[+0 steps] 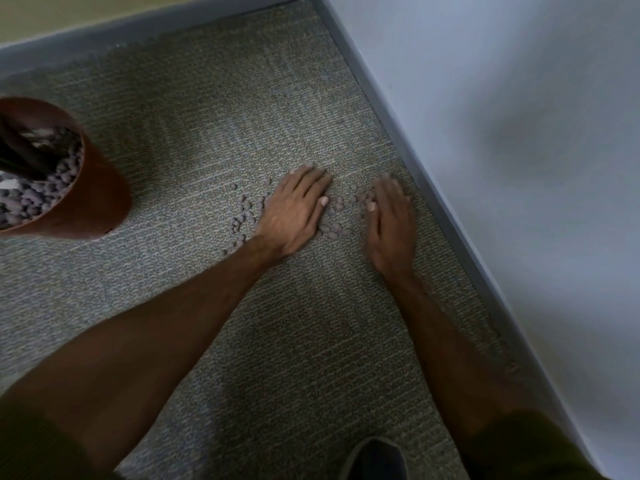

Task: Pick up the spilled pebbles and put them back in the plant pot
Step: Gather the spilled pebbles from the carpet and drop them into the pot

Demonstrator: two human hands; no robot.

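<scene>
The task looks barely begun, or at most partway. A loose scatter of pebbles [242, 216] lies on the carpet [207, 116], well apart from the pot [93, 199], which stands at the left edge of view. The pot already holds plenty of pebbles around dark plant stems. Whether any of those were picked up from the spill cannot be told.

Both hands lie flat on the spill, palms down and fingers straight. The left hand [294, 209] covers its middle, and the right hand [389, 223] rests on its right end, near the skirting [415, 161] below the wall [519, 133]. Neither grip has closed on anything, and no pebble is pinched or cupped. The posture reads as raking the pebbles together before scooping them up. Gathering, lifting and tipping into the pot are all left to do.

The pebbles are roundish, so none points any clear way. The patch itself runs longest from left to right, from left of the left hand to under the right. The pot's mouth faces up towards the camera, and its long axis seems upright, the slant likely being lens distortion.
</scene>
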